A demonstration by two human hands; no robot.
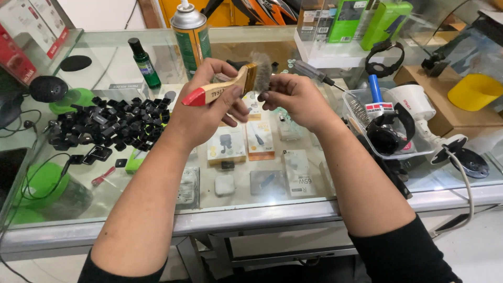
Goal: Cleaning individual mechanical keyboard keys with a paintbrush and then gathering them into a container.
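From the head camera, looking down: the left hand (207, 105) is wrapped around a paintbrush (230, 86), fingers closed on its pale wooden handle with the red tip pointing out to the left. The brush is held up in the air above the glass bench (251, 207), not resting on anything. The right hand (296, 97) comes in from the other side, fingertips pinched together right at the grey bristles (262, 68), which look fluffed and dusty. I cannot tell whether those fingers have something small between them or only the bristle tips.

So the step in hand looks like working the bristles with the fingers, picking or teasing them, while the other hand keeps the brush steady. To my eye, the next move calls for a firm hold on the handle and a light, careful pull at the hairs, so they are not torn out.

Around them: a heap of black keyboard keys (105, 123) lies on the bench to the left, well apart from the brush. A spray can (191, 36) and a small green bottle (144, 63) stand behind. On the right, a clear plastic tray (361, 123) holds a black watch (390, 131), with a screwdriver (314, 72) lying just behind the right hand.
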